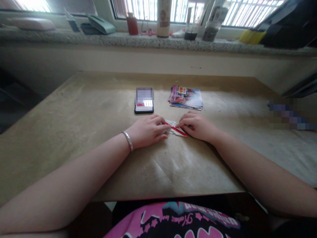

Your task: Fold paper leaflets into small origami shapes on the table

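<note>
The left hand (147, 131) and right hand (196, 126), each grip pressed together, pinch a red-striped paper (176, 129) on the surface (74, 138), near a phone (144, 107) and a stack of leaflets (185, 97)

The left hand (146, 131) and right hand (195, 126) press in from either side of a red-striped folded paper (175, 129), their fingertips nearly meeting, which leaves no way through there. Ahead, a smartphone (144, 107) lies just beyond the left hand and a stack of printed leaflets (185, 98) beyond the right, a narrow gap between them. The paper-covered tabletop (74, 132) offers room nearer the person; a blurred object (292, 114) sits well off to the right.
</note>
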